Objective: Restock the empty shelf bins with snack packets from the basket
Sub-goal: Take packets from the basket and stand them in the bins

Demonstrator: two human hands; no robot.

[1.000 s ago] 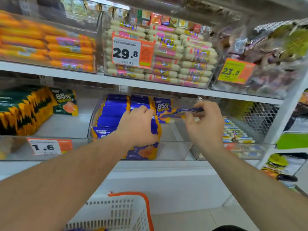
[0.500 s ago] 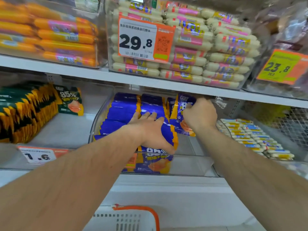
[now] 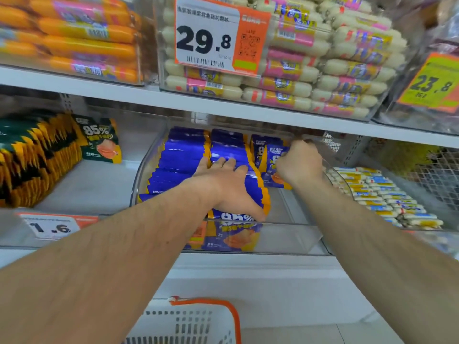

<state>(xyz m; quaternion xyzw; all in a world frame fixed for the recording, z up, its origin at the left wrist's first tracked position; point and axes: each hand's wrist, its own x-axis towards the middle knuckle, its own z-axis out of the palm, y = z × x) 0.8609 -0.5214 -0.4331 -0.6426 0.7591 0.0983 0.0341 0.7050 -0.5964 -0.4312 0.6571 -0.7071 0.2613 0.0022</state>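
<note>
In the clear bin (image 3: pixel 293 240) on the middle shelf, blue packets (image 3: pixel 183 160) stand in 2 near-full rows at left and centre. A 3rd row at the right holds only a few packets (image 3: pixel 269 155) at the back; the bin floor in front of them is bare. Judgement: restocking of this bin is well advanced but not finished, with the right row left to fill. The neighbouring bin to the left, holding green packets (image 3: pixel 99 142), also shows bare floor. The basket (image 3: pixel 188 324) sits below at the frame's bottom edge; its contents are not visible.

Left hand (image 3: pixel 228 187): palm down on the centre row, fingers spread and straight, thumb hooked over the front packet, pressing the row together.

Right hand (image 3: pixel 299 161): reached deep into the bin, fingers curled at the top of the rear right packets. It appears to pinch 1 packet into place, though the fingertips are hidden behind the knuckles.

Both forearms extend forward under the upper shelf (image 3: pixel 248 110).
</note>
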